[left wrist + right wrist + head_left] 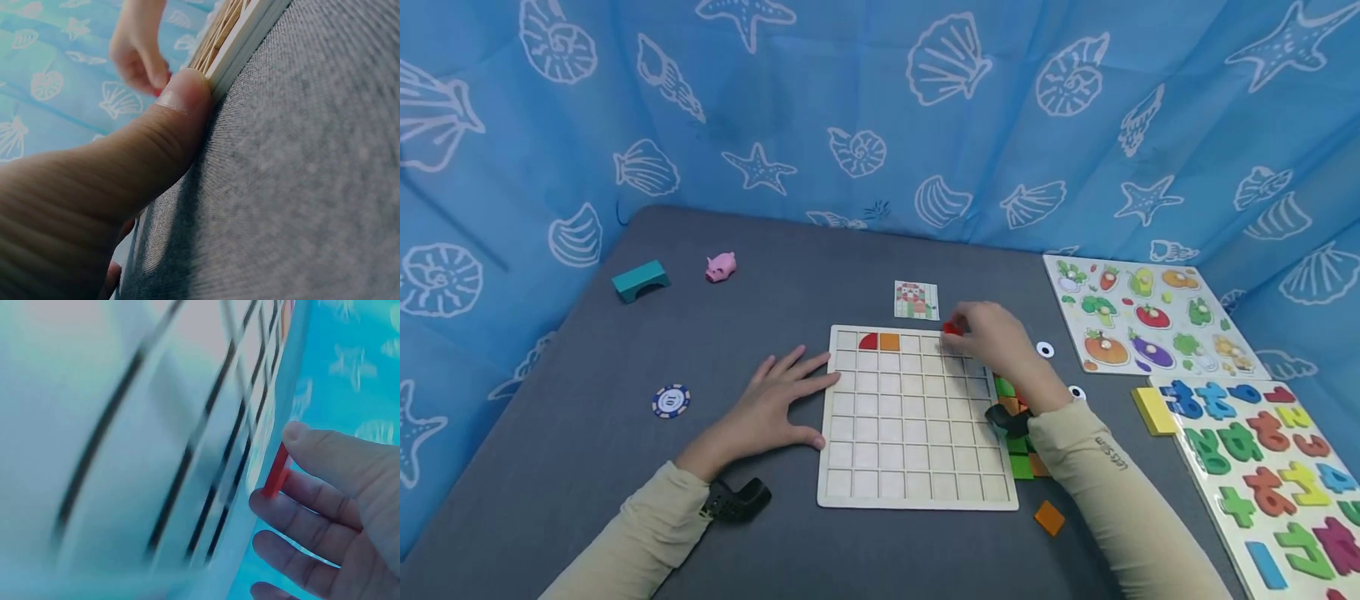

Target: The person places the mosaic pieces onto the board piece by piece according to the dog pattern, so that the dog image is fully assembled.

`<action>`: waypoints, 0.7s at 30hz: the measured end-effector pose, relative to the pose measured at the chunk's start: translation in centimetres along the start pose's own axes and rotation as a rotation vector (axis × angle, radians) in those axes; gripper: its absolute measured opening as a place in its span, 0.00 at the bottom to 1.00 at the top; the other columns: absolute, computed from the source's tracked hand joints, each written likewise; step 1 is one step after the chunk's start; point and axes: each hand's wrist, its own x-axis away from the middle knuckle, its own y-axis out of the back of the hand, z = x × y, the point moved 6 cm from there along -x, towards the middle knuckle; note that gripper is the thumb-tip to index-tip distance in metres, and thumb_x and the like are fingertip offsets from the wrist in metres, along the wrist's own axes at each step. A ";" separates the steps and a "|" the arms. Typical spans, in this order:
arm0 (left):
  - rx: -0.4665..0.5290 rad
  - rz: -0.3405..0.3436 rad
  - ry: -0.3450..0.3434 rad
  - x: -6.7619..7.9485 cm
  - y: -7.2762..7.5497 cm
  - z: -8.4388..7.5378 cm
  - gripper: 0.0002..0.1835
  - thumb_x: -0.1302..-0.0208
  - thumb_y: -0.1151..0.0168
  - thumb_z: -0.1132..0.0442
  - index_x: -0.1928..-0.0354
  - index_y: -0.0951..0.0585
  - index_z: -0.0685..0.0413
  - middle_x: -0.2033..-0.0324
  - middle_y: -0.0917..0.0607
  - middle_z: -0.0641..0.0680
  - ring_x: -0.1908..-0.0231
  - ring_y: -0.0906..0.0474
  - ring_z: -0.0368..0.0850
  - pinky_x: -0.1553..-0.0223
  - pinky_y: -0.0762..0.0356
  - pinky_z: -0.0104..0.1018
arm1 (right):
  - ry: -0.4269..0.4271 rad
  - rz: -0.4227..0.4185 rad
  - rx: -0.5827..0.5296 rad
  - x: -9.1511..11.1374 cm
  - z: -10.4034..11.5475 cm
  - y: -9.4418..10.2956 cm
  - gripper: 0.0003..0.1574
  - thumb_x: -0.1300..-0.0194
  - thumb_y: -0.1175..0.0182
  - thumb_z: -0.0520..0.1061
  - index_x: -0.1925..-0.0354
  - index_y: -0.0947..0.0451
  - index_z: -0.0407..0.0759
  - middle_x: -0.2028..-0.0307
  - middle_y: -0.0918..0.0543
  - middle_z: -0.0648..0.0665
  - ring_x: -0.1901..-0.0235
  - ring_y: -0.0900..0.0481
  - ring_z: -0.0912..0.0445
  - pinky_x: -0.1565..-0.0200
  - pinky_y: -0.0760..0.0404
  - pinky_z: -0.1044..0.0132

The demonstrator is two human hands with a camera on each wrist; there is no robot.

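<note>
A white wooden grid board (917,497) lies on the grey table. In its top row sit a red quarter-circle tile (868,342) and, right beside it, an orange square tile (889,342). My left hand (767,412) has its fingers spread along the board's left edge; in the left wrist view the thumb (184,100) presses against the board's side. Over the top row, right of the middle, my right hand (996,340) pinches a small red tile (277,472) between thumb and fingers. The tile's full outline is partly hidden by the fingers.
A small picture card (916,300) lies behind the board. Green and orange tiles (1020,467) are gathered at its right edge, partly under my right arm, with a loose orange tile (1049,517) nearer. Vegetable (1150,317) and character puzzle boards (1232,533) lie right; a poker chip (671,401) lies left.
</note>
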 end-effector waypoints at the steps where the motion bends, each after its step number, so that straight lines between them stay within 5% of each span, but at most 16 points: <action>1: 0.004 0.003 0.003 0.0 0.0 0.0 0.46 0.62 0.35 0.37 0.36 0.37 0.38 0.34 0.44 0.46 0.33 0.60 0.53 0.39 0.66 0.59 | 0.025 0.006 0.006 -0.3 1.0 -0.3 0.16 0.47 0.37 0.53 0.64 0.22 0.43 0.69 0.20 0.47 0.70 0.24 0.54 0.68 0.26 0.60; 8: -0.011 0.015 0.012 -0.1 0.0 0.0 0.47 0.63 0.35 0.36 0.36 0.37 0.36 0.33 0.45 0.44 0.33 0.60 0.52 0.39 0.67 0.58 | 0.092 0.016 0.086 -1.7 4.5 -2.0 0.12 0.50 0.35 0.54 0.72 0.23 0.48 0.77 0.22 0.52 0.77 0.27 0.59 0.76 0.29 0.65; 21: -0.008 0.019 0.018 0.0 0.2 -0.1 0.47 0.64 0.34 0.36 0.37 0.37 0.37 0.34 0.44 0.46 0.33 0.59 0.53 0.39 0.66 0.60 | 0.098 0.036 0.045 -1.8 5.4 -2.6 0.13 0.52 0.34 0.55 0.70 0.20 0.50 0.74 0.21 0.53 0.75 0.26 0.60 0.74 0.28 0.66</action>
